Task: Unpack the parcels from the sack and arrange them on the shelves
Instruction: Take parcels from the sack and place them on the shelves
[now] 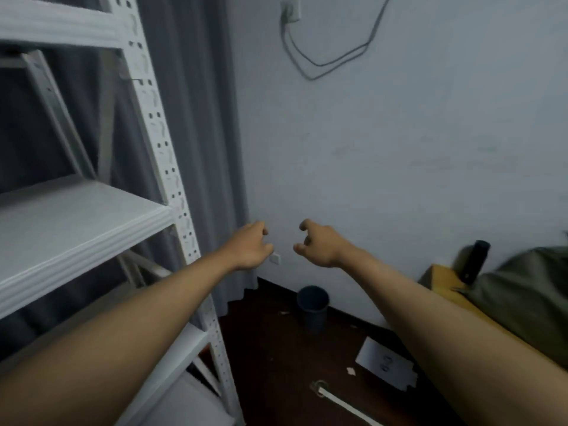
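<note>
Two bare hands reach forward at mid-height with nothing in them: the left hand (250, 245) has its fingers loosely curled toward the palm, and the right hand (319, 244) matches it, fingers hooked and slack around empty air. They sit near each other but apart, in front of the pale blue-grey painted wall (399, 149).

Just left of the left hand stands the white perforated-steel shelving unit (159, 139), and the white shelf board (76, 222) at about arm height carries no parcel in the part that shows. Behind it hangs a grey curtain (196, 118). Below the hands, on the dark floor, sit a small dark round bin (313, 305) and a flat white power strip (385, 365).

At the right edge lies an olive-green fabric bundle (522, 290), which may be the sack; I cannot tell for certain, and no parcel is visible anywhere.

Judging from this, the unpacking has not produced anything on the shelves yet. The risk is underfoot: stepping toward the green bundle could catch the power strip or knock the bin, and a swing of the left arm could strike the steel upright.
</note>
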